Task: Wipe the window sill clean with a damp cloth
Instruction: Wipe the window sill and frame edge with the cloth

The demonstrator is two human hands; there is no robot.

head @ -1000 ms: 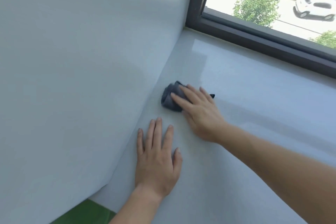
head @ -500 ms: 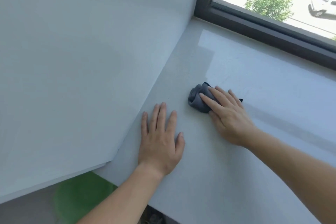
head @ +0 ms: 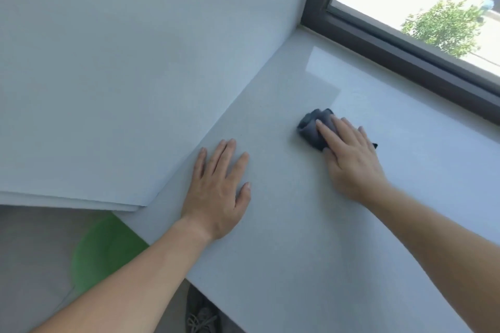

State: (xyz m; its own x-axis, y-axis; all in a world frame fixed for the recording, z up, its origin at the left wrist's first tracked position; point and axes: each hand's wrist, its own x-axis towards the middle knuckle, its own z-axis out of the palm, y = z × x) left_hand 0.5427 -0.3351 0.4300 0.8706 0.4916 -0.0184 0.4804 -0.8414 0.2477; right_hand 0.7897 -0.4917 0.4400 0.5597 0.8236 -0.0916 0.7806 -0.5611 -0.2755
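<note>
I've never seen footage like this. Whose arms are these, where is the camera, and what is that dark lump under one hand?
There is no machine here: these are a person's two bare arms. Every picture comes from one wide-angle camera worn on the person's head, looking forward and down, so you see roughly what they see. The pale surface is a window sill, with a dark window frame along its far edge and a white wall on the left. The left hand lies flat on the sill and holds nothing. The right hand presses with straight fingers on a crumpled dark grey cloth, the rag used for wiping the sill.
</note>
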